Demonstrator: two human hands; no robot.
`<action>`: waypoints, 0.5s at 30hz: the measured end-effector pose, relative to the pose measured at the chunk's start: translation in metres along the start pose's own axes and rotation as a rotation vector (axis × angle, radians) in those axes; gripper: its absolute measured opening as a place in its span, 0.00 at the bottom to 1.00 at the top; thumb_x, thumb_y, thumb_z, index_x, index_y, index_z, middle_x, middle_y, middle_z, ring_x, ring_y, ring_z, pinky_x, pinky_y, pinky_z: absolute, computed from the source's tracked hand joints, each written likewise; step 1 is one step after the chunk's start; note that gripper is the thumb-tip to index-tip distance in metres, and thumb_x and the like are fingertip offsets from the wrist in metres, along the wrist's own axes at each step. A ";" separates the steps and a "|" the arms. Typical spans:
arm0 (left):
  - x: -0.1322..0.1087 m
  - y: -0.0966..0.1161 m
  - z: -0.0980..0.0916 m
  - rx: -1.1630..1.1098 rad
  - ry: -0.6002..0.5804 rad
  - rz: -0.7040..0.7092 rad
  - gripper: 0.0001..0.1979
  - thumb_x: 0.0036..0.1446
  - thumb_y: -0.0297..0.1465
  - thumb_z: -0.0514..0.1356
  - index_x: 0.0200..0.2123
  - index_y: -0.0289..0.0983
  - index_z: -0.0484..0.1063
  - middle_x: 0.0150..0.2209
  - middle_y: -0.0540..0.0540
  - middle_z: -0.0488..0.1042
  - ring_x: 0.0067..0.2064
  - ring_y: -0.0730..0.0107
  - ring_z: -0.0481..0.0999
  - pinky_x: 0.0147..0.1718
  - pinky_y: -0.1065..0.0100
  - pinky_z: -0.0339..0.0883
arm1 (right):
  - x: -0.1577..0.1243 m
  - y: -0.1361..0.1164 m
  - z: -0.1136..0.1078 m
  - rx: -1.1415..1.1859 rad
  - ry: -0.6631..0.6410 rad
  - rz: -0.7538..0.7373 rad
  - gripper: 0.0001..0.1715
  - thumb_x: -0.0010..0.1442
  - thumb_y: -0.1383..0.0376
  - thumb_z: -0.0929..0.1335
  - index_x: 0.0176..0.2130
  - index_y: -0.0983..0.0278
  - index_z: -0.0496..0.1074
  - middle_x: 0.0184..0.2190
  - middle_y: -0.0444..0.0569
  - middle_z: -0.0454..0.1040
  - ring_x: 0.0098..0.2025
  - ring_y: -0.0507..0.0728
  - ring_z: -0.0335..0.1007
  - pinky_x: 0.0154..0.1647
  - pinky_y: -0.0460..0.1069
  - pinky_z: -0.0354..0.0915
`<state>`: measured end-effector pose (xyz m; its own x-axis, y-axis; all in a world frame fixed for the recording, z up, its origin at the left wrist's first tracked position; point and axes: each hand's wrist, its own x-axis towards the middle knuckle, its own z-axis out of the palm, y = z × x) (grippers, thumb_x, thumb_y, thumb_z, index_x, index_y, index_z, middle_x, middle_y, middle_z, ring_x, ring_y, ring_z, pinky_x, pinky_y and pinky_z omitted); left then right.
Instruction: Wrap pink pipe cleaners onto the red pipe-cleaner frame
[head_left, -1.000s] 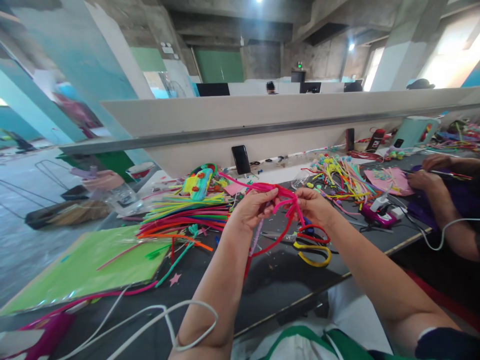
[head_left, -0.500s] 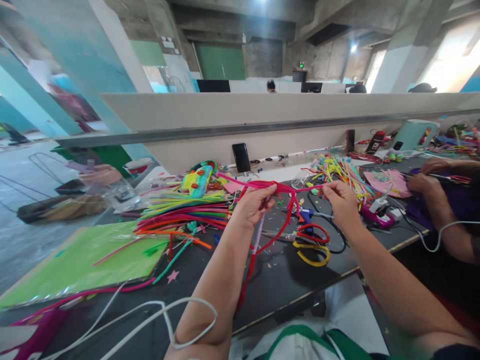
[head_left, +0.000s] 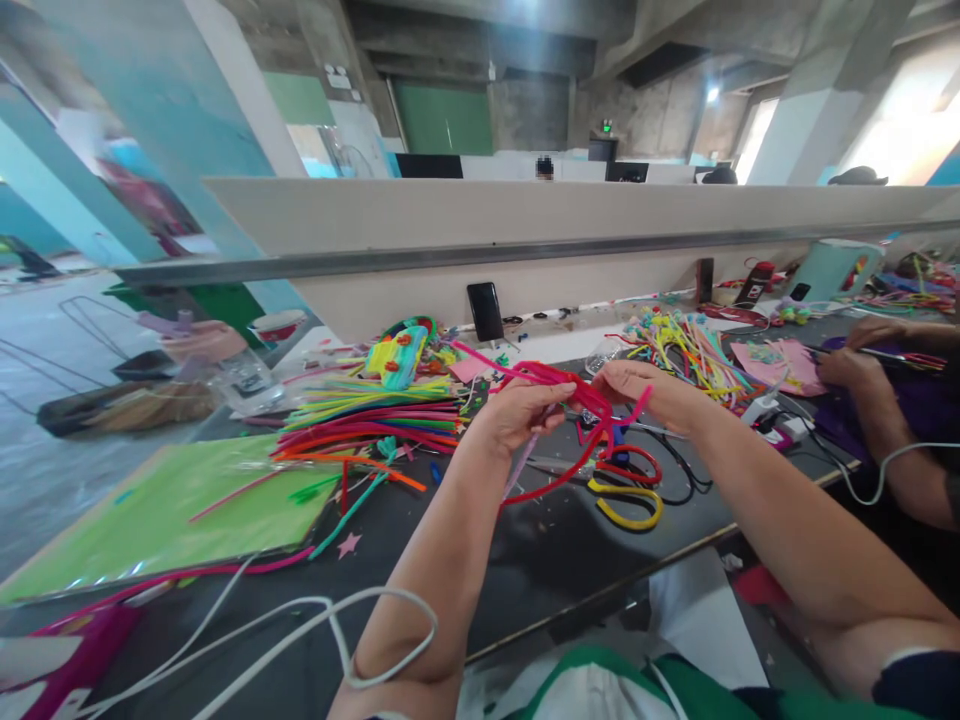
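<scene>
My left hand point(head_left: 521, 415) is closed on a bundle of red and pink pipe cleaners point(head_left: 592, 398), pinched between thumb and fingers above the table. A long red loop hangs below it, along with a pale lilac strand. My right hand point(head_left: 637, 390) is closed at the bundle's right side, its fingertips against the pipe cleaners; one pink end sticks up in front of it. Under the hands lie scissors point(head_left: 630, 508) with red and yellow handles. Left of my left hand spreads a pile of coloured pipe cleaners point(head_left: 375, 425).
A green sheet pack point(head_left: 172, 510) and a white cable point(head_left: 322, 605) lie at left. A phone point(head_left: 485, 311) leans on the low partition point(head_left: 525, 225). More pipe cleaners point(head_left: 679, 345) sit behind my right hand. A co-worker's hands point(head_left: 855, 365) hold something at far right.
My right hand has moved left to the bundle beside my left hand. The pink strand it stretched out to the right now bends upward at its end.
</scene>
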<state>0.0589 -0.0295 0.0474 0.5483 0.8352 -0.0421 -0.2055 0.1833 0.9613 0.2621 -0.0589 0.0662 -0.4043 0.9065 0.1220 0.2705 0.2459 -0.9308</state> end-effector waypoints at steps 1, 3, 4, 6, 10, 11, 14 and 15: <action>0.000 0.000 0.000 0.013 -0.013 -0.014 0.15 0.44 0.35 0.69 0.30 0.28 0.74 0.25 0.43 0.75 0.17 0.82 0.63 0.12 0.78 0.44 | 0.003 0.001 -0.003 0.072 -0.121 0.060 0.25 0.58 0.48 0.66 0.39 0.67 0.74 0.34 0.50 0.76 0.34 0.53 0.69 0.37 0.48 0.64; -0.001 0.000 -0.001 0.032 -0.032 -0.041 0.15 0.44 0.35 0.69 0.30 0.28 0.74 0.24 0.43 0.74 0.17 0.82 0.64 0.12 0.78 0.44 | 0.006 0.005 -0.008 0.174 -0.305 0.159 0.24 0.52 0.52 0.72 0.41 0.68 0.75 0.35 0.50 0.76 0.34 0.52 0.70 0.37 0.47 0.64; -0.001 0.000 -0.001 0.038 -0.035 -0.050 0.16 0.44 0.36 0.69 0.30 0.28 0.74 0.24 0.44 0.73 0.17 0.82 0.63 0.12 0.78 0.44 | 0.007 0.007 -0.009 0.217 -0.336 0.194 0.24 0.50 0.54 0.73 0.41 0.69 0.75 0.35 0.50 0.76 0.34 0.51 0.70 0.37 0.46 0.65; -0.001 0.001 0.000 0.052 -0.036 -0.058 0.16 0.44 0.36 0.69 0.28 0.28 0.74 0.23 0.44 0.72 0.17 0.82 0.63 0.11 0.78 0.44 | 0.007 0.010 -0.012 0.290 -0.310 0.238 0.21 0.48 0.57 0.75 0.39 0.69 0.76 0.33 0.49 0.76 0.31 0.50 0.70 0.34 0.45 0.65; 0.001 0.000 0.001 0.074 -0.056 -0.033 0.19 0.48 0.42 0.66 0.27 0.29 0.73 0.22 0.44 0.72 0.17 0.82 0.63 0.12 0.78 0.47 | 0.004 0.014 -0.015 0.334 -0.251 0.261 0.14 0.48 0.60 0.75 0.33 0.68 0.77 0.29 0.47 0.76 0.27 0.48 0.69 0.29 0.43 0.64; 0.002 -0.001 0.001 0.080 -0.062 -0.031 0.19 0.48 0.43 0.66 0.27 0.29 0.73 0.22 0.45 0.72 0.17 0.82 0.63 0.11 0.78 0.47 | 0.003 0.014 -0.016 0.332 -0.256 0.267 0.13 0.49 0.60 0.74 0.32 0.68 0.77 0.28 0.47 0.76 0.26 0.48 0.69 0.29 0.43 0.64; 0.005 -0.004 0.000 0.101 -0.055 -0.027 0.20 0.46 0.43 0.67 0.26 0.29 0.72 0.21 0.46 0.71 0.16 0.82 0.63 0.11 0.78 0.47 | 0.001 0.013 -0.016 0.319 -0.249 0.300 0.14 0.49 0.61 0.74 0.33 0.69 0.77 0.29 0.49 0.77 0.26 0.49 0.69 0.28 0.43 0.64; 0.006 -0.006 0.000 0.109 -0.052 -0.024 0.19 0.45 0.42 0.67 0.27 0.30 0.72 0.21 0.47 0.71 0.15 0.82 0.63 0.11 0.77 0.47 | 0.001 0.012 -0.015 0.317 -0.231 0.301 0.14 0.49 0.61 0.74 0.33 0.69 0.77 0.28 0.49 0.77 0.26 0.49 0.69 0.27 0.43 0.64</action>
<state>0.0635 -0.0253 0.0414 0.5936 0.8030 -0.0541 -0.1036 0.1429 0.9843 0.2778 -0.0503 0.0605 -0.5419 0.8125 -0.2151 0.1407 -0.1646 -0.9763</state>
